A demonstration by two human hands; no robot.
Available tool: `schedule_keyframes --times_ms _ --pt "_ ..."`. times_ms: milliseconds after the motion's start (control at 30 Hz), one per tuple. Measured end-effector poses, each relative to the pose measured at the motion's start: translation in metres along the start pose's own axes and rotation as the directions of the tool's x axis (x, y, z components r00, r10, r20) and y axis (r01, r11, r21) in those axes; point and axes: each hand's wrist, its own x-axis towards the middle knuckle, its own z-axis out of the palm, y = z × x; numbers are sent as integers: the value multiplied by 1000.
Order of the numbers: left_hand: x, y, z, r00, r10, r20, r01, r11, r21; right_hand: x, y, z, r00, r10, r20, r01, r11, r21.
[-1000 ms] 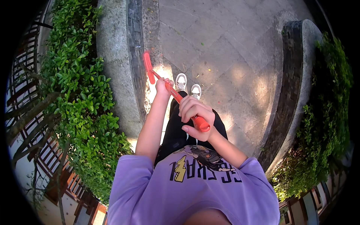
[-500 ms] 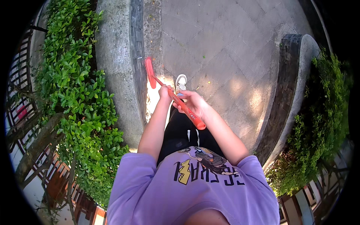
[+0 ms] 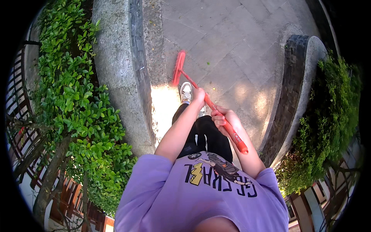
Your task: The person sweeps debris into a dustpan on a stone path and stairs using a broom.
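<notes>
A red long-handled broom (image 3: 233,134) slants across the front of my body, its thick handle end near my right forearm. Lower on the shaft, my left hand (image 3: 199,95) is wrapped round it. My right hand (image 3: 223,117) grips the handle higher up, its fingers curled over it. The broom's head (image 3: 179,68), a long red block with bristles along its left side, is at the paving just beyond my shoe (image 3: 186,91). Whether the bristles touch the ground I cannot tell.
On the left runs a low stone wall (image 3: 118,69) with a leafy hedge (image 3: 77,96) behind it. A curved dark-tiled wall (image 3: 291,89) bounds the right side, with bushes (image 3: 320,127) beyond. Grey paving (image 3: 232,42) lies between, sunlit in patches.
The broom's head has moved right, away from the left wall's foot onto the paving. Both hands and the handle have shifted right and nearer my body.
</notes>
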Motion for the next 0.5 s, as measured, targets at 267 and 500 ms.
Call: schedule_keyframes --times_ms 267,500 --pt "-15 74 -33 999 5 32 0 986 -164 4 30 56 995 62 77 -57 996 -66" --pt "60 136 -64 996 85 -3 -84 977 -196 109 23 83 982 162 101 -156 986 -64"
